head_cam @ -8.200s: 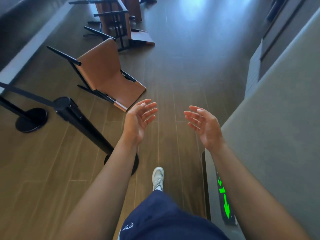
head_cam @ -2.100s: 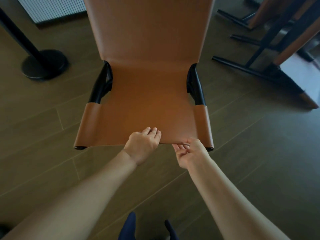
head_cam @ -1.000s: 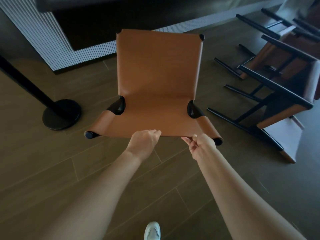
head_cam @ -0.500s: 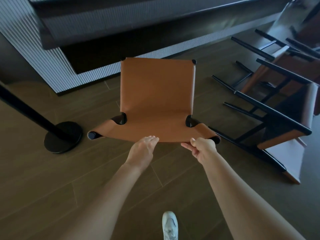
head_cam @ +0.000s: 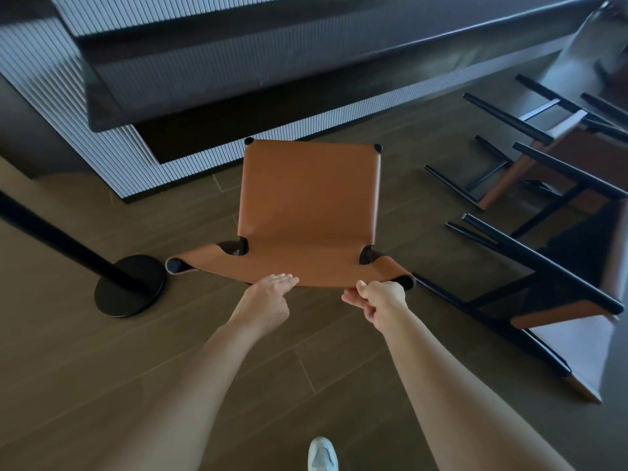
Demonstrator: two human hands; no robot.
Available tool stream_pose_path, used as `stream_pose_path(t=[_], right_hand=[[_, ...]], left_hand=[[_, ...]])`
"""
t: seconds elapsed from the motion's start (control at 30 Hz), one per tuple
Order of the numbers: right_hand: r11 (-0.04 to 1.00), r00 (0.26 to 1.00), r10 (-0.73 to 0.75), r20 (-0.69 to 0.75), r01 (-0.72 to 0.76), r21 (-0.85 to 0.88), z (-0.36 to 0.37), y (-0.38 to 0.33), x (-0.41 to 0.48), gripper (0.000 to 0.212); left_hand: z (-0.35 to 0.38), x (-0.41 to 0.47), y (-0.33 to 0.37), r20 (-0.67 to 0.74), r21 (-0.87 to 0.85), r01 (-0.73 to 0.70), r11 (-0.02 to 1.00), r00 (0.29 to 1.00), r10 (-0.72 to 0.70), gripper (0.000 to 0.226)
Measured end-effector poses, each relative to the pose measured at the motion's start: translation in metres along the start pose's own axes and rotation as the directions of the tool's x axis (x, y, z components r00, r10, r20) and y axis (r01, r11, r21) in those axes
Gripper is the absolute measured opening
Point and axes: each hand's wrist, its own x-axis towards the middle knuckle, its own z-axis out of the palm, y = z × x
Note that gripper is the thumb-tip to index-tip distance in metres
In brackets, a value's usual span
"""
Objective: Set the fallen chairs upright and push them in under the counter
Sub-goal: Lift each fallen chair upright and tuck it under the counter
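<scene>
Head view: the tan leather sling chair (head_cam: 307, 205) on a black tube frame stands on the dark wood-plank floor (head_cam: 102, 368) in the middle of the frame, its legs hidden beneath it. Its long axis runs from 6 to 12 o'clock. The top edge of the back is the near end, at 6 o'clock. The seat reaches away to 12 o'clock, its front edge pointing at the dark-topped counter (head_cam: 238, 79) with a ribbed pale front. The seat front lies just short of the counter's base, not under it.

The left hand (head_cam: 268, 297) rests on the back's top edge at 7 o'clock of the chair. Its fingers (head_cam: 283, 278) lie nearly straight and close together on top of the leather, and its thumb is hidden. The right hand (head_cam: 380, 302) pinches the same edge at 5 o'clock, close to the black tube end. Its thumb lies on top and its fingers are curled underneath, holding the leather.

At 3 o'clock of the chair a fallen tan chair (head_cam: 550, 277) lies tipped over, with its black legs reaching towards 10 o'clock. A second fallen chair (head_cam: 530, 158) lies beyond it at 2 o'clock. At 9 o'clock a black barrier post (head_cam: 129, 287) with a round base stands near the chair. A white shoe (head_cam: 323, 453) shows at 6 o'clock.
</scene>
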Motion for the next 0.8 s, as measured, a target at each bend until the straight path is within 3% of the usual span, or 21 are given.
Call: stream_pose_path(t=[0.1, 0.33, 0.7, 0.8], right_hand=[[1.000, 1.000, -0.004, -0.013, 0.003, -0.018, 0.002, -0.012, 0.003, 0.009], [1.000, 1.000, -0.011, 0.008, 0.010, 0.028, 0.007, -0.041, 0.012, 0.003], [0.989, 0.999, -0.026, -0.041, 0.031, 0.142, 0.030, -0.105, 0.033, 0.017], [0.989, 0.998, -0.009, -0.057, 0.018, 0.146, 0.034, -0.120, 0.040, 0.012]], left_hand=[[-0.012, 0.014, 0.000, 0.089, -0.019, 0.010, 1.000, 0.996, -0.009, 0.071], [-0.025, 0.040, -0.001, 0.127, -0.074, 0.057, 0.996, 0.991, -0.048, 0.079], [-0.055, 0.109, -0.003, 0.108, -0.091, 0.029, 0.995, 0.994, -0.019, 0.068], [-0.061, 0.125, -0.004, 0.115, -0.082, 0.021, 0.996, 0.993, -0.012, 0.067]])
